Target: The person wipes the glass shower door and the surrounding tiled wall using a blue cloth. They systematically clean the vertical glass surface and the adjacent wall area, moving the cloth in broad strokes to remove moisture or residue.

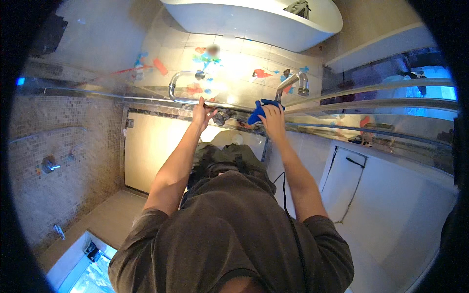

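My left hand (201, 113) grips the top edge of a glass shower screen along its chrome rail (146, 96). My right hand (272, 119) presses a blue cloth (259, 111) onto the same rail a little to the right. Both arms reach up and forward from my dark shirt. A curved chrome door handle (177, 84) sits just beyond my left hand. A second chrome handle (294, 80) stands just beyond the cloth.
A white bathtub (254, 22) lies past the glass, with colourful toys (207, 58) scattered on the tiled floor. A mosaic wall with a chrome shower valve (49, 165) is at left. More glass panels and rails (391, 105) run off to the right.
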Motion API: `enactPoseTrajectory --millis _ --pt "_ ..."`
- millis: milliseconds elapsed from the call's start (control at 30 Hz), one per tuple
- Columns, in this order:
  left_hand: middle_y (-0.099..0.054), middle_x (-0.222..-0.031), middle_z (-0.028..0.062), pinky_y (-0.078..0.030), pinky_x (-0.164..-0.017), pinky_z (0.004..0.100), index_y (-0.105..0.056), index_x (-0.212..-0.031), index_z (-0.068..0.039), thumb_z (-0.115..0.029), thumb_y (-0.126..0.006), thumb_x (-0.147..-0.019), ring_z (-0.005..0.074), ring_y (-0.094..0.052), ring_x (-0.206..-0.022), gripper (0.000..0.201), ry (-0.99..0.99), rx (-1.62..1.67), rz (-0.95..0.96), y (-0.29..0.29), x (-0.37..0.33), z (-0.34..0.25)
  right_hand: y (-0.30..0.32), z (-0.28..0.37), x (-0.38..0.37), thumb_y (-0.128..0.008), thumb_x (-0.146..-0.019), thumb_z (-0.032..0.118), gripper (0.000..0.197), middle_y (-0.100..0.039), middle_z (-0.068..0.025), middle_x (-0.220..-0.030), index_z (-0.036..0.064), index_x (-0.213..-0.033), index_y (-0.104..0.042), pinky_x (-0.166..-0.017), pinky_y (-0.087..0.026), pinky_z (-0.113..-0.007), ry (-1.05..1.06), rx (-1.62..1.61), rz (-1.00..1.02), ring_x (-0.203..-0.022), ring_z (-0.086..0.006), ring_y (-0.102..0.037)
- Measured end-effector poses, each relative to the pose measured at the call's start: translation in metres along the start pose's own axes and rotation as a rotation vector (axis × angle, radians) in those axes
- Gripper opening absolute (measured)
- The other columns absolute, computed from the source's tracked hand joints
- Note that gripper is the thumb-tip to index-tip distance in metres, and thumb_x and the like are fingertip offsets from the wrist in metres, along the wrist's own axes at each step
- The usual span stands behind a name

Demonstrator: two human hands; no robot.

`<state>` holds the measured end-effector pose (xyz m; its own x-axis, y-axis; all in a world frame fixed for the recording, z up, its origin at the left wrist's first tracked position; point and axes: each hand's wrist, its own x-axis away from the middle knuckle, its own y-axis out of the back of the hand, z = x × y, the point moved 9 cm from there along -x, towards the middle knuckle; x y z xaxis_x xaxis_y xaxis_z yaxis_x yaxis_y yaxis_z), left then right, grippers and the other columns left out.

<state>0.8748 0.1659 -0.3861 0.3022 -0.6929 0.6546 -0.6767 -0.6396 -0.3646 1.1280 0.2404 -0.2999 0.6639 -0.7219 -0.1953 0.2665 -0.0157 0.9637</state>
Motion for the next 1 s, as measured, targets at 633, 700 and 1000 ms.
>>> enactPoseTrajectory --millis 633,700,1000 --pt "-0.047 -0.130 0.0137 -0.047 -0.090 0.0405 -0.038 -0.132 -0.007 -0.036 -0.035 -0.102 0.0231 -0.053 -0.112 0.042 0.235 -0.041 0.092 0.027 -0.003 0.005 -0.103 -0.007 0.021 -0.036 -0.093 0.056 0.059 -0.058 -0.0176 -0.118 0.0077 -0.126 -0.048 -0.070 -0.055 -0.052 -1.734 -1.935 -1.240 -0.089 -0.0376 -0.064" --pt "-0.044 -0.134 0.0170 -0.043 -0.093 0.0425 -0.034 -0.136 -0.006 -0.043 -0.038 -0.099 0.0238 -0.049 -0.118 0.052 0.176 -0.049 0.060 0.049 -0.005 -0.019 -0.073 0.033 0.021 -0.041 -0.090 0.060 0.072 -0.049 -0.0193 -0.131 0.0059 -0.137 -0.038 -0.078 -0.052 -0.054 -1.917 -1.641 -1.349 -0.102 -0.0378 -0.060" --pt "-0.027 -0.152 0.0064 -0.034 -0.101 0.0499 -0.028 -0.148 -0.014 -0.060 -0.029 -0.095 0.0244 -0.036 -0.133 0.070 -0.023 -0.454 0.147 0.100 0.020 -0.113 -0.157 0.189 -0.068 -0.062 -0.084 0.044 0.086 -0.042 -0.0229 -0.135 -0.0021 -0.139 -0.015 -0.092 -0.047 -0.044 -1.925 -1.424 -0.586 -0.110 -0.0322 -0.054"
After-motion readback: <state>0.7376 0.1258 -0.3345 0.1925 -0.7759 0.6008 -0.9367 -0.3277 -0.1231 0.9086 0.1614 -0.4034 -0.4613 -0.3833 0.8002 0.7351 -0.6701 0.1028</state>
